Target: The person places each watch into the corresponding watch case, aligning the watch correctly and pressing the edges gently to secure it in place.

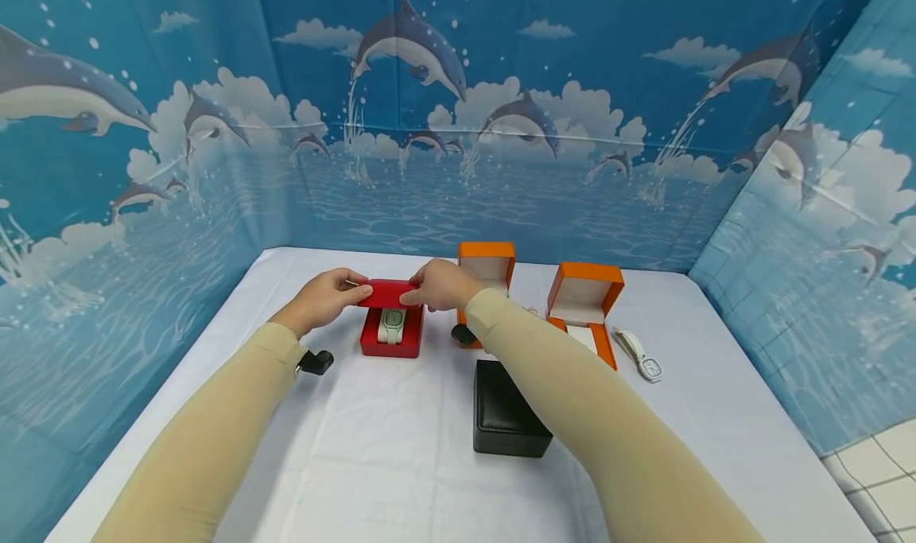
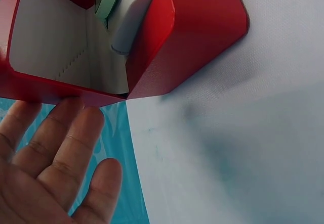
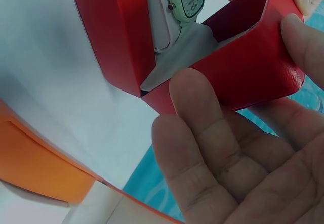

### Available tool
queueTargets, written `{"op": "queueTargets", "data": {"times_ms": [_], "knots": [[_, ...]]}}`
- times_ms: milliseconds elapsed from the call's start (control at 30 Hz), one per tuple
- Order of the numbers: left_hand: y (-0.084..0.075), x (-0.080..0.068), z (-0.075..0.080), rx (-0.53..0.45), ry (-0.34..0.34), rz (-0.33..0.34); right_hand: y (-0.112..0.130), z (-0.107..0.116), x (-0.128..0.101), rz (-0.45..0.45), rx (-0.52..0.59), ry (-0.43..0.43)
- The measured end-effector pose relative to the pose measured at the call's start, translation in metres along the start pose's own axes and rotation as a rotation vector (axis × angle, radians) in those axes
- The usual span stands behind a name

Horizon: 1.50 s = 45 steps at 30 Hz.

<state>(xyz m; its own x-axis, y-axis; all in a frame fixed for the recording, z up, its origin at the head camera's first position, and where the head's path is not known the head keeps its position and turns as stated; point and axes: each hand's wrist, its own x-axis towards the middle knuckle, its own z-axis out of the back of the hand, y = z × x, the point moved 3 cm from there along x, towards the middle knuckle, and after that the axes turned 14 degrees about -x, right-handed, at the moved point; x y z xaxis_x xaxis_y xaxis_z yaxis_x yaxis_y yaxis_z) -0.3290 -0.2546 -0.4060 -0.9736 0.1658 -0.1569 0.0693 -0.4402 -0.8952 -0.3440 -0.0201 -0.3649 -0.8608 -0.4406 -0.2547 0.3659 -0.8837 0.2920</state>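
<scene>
Between both hands: smooth red box lid [image 1: 387,292], rounded corners.
Left hand [image 1: 324,298]: fingers pinch lid.
Right hand [image 1: 438,285]: fingers grip lid.
Inside box: probably a mint-green watch [image 1: 391,324].

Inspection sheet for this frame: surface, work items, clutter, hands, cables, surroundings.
Surface: white cloth-covered table, creased.
Work items: red box, hinged lid up, pale green watch on its cushion.
Clutter: closed black box; two open orange boxes; loose white watch at the right.
Hands: left hand and right hand hold the red box lid at opposite ends.
Cables: nothing seen.
Surroundings: blue dolphin backdrop on three sides; tiled floor at the right.
</scene>
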Motion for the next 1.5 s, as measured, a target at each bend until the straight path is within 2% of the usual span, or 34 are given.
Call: {"op": "queueTargets", "data": {"times_ms": [233, 500, 900, 1100, 1300, 1500], "knots": [[0.000, -0.002, 0.000, 0.021, 0.021, -0.016, 0.001, -0.002, -0.001, 0.007, 0.014, -0.014], [-0.001, -0.005, 0.001, 0.046, 0.044, -0.022, 0.002, -0.003, -0.001, 0.018, -0.019, -0.020], [0.006, -0.008, -0.001, 0.071, 0.071, -0.026, 0.006, -0.006, -0.002, 0.012, -0.047, 0.000], [0.012, -0.013, -0.005, 0.101, 0.100, -0.018, 0.009, -0.016, -0.003, 0.019, -0.141, 0.010], [0.013, -0.017, -0.008, 0.164, 0.094, -0.001, 0.009, -0.022, 0.000, 0.063, -0.184, 0.042], [0.008, -0.016, -0.009, 0.218, 0.087, 0.038, 0.013, -0.023, -0.002, 0.079, -0.241, 0.011]]}}
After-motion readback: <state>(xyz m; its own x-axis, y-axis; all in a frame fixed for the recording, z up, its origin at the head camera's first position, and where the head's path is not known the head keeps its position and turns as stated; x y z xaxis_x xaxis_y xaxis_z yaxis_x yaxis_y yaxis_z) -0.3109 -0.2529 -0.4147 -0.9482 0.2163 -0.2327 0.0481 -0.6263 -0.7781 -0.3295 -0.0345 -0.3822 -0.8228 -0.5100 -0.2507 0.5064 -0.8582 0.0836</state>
